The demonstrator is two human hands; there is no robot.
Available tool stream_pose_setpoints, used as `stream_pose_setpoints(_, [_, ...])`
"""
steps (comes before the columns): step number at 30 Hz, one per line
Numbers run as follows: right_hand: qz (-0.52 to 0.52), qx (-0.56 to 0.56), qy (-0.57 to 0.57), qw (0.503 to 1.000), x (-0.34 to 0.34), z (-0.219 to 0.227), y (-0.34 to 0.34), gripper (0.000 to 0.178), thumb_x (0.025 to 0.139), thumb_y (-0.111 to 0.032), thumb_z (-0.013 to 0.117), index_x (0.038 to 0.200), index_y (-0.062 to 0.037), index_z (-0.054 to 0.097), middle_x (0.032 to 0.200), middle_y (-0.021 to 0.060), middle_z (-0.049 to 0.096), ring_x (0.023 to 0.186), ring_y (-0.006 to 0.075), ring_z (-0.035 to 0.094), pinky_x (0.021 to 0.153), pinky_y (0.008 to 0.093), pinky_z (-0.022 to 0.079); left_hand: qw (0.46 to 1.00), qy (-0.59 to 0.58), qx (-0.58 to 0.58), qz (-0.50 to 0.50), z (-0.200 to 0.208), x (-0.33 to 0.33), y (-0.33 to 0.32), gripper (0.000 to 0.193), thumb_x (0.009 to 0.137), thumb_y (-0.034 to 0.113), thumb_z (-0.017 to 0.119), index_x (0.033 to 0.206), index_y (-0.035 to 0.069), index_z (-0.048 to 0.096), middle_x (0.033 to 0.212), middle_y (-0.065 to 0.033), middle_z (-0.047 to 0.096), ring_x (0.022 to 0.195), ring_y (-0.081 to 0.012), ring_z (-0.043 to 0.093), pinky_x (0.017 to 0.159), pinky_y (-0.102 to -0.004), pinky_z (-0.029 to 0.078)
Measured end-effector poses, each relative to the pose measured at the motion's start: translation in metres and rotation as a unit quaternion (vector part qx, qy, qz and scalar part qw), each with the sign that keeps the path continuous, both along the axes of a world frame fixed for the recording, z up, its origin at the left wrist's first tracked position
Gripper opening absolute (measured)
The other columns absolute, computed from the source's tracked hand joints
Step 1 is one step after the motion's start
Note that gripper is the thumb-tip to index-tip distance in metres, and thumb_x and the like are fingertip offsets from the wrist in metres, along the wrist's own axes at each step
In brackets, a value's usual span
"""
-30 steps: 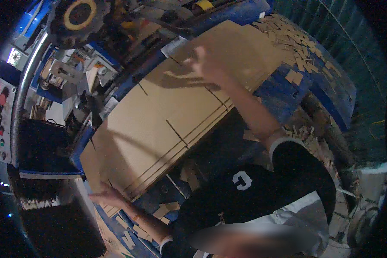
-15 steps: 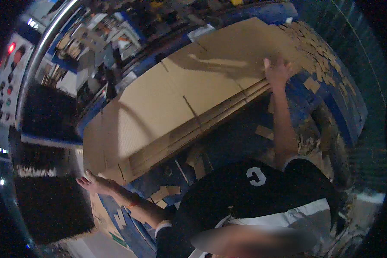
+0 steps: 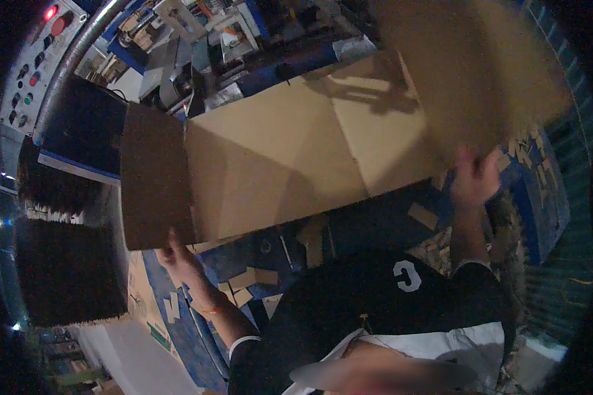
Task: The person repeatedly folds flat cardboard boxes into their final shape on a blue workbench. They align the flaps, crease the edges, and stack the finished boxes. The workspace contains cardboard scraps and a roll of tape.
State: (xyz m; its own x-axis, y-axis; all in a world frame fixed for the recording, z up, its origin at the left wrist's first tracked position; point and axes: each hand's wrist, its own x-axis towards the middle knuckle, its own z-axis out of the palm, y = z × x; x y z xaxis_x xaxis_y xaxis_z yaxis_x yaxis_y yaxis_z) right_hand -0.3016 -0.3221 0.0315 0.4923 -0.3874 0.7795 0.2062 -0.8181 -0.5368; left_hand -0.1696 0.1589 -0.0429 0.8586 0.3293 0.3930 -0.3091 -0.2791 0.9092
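A large flat sheet of brown cardboard [image 3: 296, 151] with fold lines and flaps is raised off the stack in front of me. My left hand [image 3: 175, 253] grips its lower left corner, under a darker flap that hangs down. My right hand [image 3: 476, 176] holds the sheet's right edge, where a blurred flap stands up above it. Both arms are spread wide, and my black shirt fills the lower middle of the view.
A grey control panel [image 3: 36, 56] with red and green buttons stands at the upper left. Dark brush-like rollers [image 3: 59, 197] lie at the left. Cardboard scraps [image 3: 534, 164] litter the blue machine frame at the right and the area below the sheet.
The cardboard sheet has been lifted from the stack toward me. Its left flap now hangs down and the right flap swings up. Both hands have closed on its edges.
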Motion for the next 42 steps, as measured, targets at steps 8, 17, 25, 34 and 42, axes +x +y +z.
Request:
stream_pose_setpoints(8, [0.227, -0.375, 0.248, 0.864, 0.009, -0.068, 0.032, 0.035, 0.083, -0.019, 0.052, 0.116, -0.025, 0.06, 0.131, 0.0004, 0.053, 0.122, 0.0244, 0.049, 0.101, 0.0451, 0.037, 0.858, -0.104, 0.451, -0.223, 0.01, -0.02, -0.088, 0.051, 0.08, -0.007, 0.045, 0.128, 0.006, 0.053, 0.137, -0.0139, 0.047, 0.131, -0.032, 0.039, 0.11, -0.0468, 0.024])
stream_pose_setpoints(17, [0.243, -0.389, 0.22, 0.861, 0.021, -0.086, 0.017, 0.036, 0.08, -0.022, 0.057, 0.116, -0.0163, 0.059, 0.127, 0.0047, 0.055, 0.119, 0.025, 0.049, 0.1, 0.0428, 0.037, 0.747, -0.077, 0.577, -0.32, 0.014, -0.01, -0.102, 0.051, 0.081, 0.005, 0.05, 0.132, 0.009, 0.047, 0.138, -0.009, 0.045, 0.128, -0.0309, 0.042, 0.107, -0.046, 0.031])
stream_pose_setpoints(25, [0.276, -0.273, 0.386, 0.837, 0.113, -0.062, -0.014, 0.068, 0.08, -0.052, 0.057, 0.133, -0.0111, 0.046, 0.142, 0.0103, 0.038, 0.131, 0.0334, 0.033, 0.105, 0.0483, 0.031, 0.814, -0.109, 0.505, -0.265, 0.015, 0.062, -0.106, 0.058, 0.079, -0.003, 0.048, 0.135, 0.011, 0.043, 0.138, -0.0145, 0.043, 0.128, -0.0343, 0.039, 0.107, -0.0446, 0.03])
stream_pose_setpoints(34, [0.199, -0.25, 0.414, 0.852, 0.218, -0.073, -0.025, 0.086, 0.073, -0.062, 0.061, 0.136, -0.0066, 0.042, 0.146, 0.0114, 0.033, 0.135, 0.035, 0.027, 0.109, 0.0462, 0.026, 0.891, -0.141, 0.398, -0.169, 0.005, 0.18, -0.141, 0.064, 0.075, -0.008, 0.045, 0.136, 0.011, 0.042, 0.134, -0.0177, 0.045, 0.125, -0.0355, 0.042, 0.103, -0.0424, 0.035])
stream_pose_setpoints(42, [0.046, -0.366, 0.2, 0.908, 0.312, -0.108, -0.012, 0.051, 0.08, -0.032, 0.059, 0.127, -0.0122, 0.052, 0.144, 0.0124, 0.034, 0.135, 0.0339, 0.027, 0.109, 0.0429, 0.029, 0.915, -0.053, 0.391, -0.081, 0.028, 0.21, -0.173, 0.054, 0.083, 0.002, 0.048, 0.134, -0.007, 0.033, 0.125, -0.0265, 0.048, 0.117, -0.0385, 0.045, 0.1, -0.0411, 0.036])
